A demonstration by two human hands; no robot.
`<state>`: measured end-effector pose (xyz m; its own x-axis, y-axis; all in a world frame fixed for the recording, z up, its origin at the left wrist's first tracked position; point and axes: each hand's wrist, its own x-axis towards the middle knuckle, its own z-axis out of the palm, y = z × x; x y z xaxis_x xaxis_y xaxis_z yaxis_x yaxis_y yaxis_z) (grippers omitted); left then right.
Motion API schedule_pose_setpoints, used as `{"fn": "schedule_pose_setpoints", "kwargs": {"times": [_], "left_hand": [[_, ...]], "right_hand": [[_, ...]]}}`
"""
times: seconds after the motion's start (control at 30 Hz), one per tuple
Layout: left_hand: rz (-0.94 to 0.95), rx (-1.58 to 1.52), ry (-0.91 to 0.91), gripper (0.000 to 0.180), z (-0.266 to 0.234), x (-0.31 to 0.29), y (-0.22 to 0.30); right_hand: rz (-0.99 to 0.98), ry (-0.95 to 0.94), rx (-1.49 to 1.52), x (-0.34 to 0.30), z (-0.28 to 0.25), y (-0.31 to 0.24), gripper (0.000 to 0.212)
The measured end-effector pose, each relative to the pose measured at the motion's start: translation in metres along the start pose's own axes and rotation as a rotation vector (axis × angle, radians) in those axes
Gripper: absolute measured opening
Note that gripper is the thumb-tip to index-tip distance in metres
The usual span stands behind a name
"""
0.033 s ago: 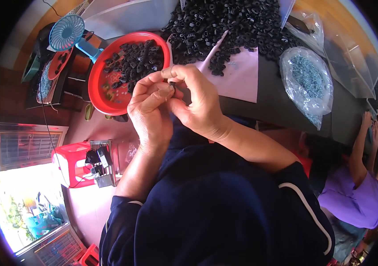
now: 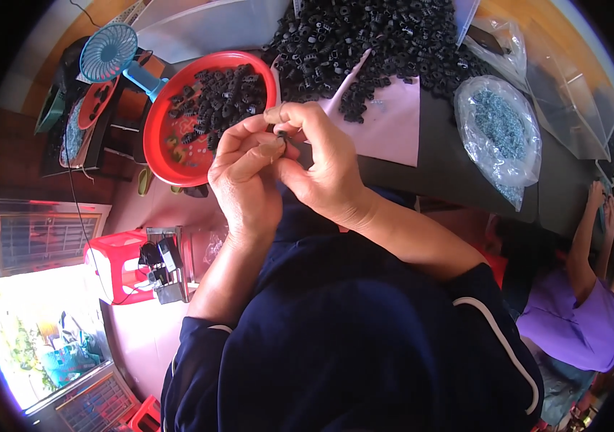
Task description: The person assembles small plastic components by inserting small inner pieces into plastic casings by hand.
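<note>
Close together over the near right rim of a red basin (image 2: 150,137), my two hands meet at the fingertips. My left hand (image 2: 244,176) pinches a small black plastic part (image 2: 282,135) between thumb and fingers. My right hand (image 2: 327,162) curls in from the other side, its fingers closed at the same part. Most of that part is hidden by the fingers. Similar black ribbed plastic parts (image 2: 224,101) lie heaped inside the basin. A far larger pile of black parts (image 2: 372,39) covers the table beyond, partly on a pale pink sheet (image 2: 386,137).
A clear plastic bag of small bluish pieces (image 2: 498,122) lies on the dark table (image 2: 429,173) at right. Clear plastic panels (image 2: 573,101) stand behind it. A blue fan (image 2: 109,54) is at far left. Another person in a purple top (image 2: 577,317) works at right.
Both hands have shifted very slightly to the right, and a little more of the black part shows between the fingers. Everything else looks the same.
</note>
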<state>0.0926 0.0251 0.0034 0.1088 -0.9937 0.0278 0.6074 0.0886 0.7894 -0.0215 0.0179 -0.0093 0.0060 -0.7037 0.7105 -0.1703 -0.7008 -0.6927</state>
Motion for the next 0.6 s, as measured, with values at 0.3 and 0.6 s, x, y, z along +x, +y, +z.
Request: {"fn": "schedule_pose_setpoints", "kwargs": {"times": [0.3, 0.6], "left_hand": [[-0.041, -0.007, -0.043, 0.029, 0.002, 0.000, 0.000], [-0.038, 0.114, -0.101, 0.029, -0.001, -0.005, 0.015]], "right_hand": [[0.099, 0.033, 0.026, 0.003, -0.004, -0.003, 0.044], [-0.103, -0.128, -0.278, 0.013, -0.018, 0.000, 0.041]]}}
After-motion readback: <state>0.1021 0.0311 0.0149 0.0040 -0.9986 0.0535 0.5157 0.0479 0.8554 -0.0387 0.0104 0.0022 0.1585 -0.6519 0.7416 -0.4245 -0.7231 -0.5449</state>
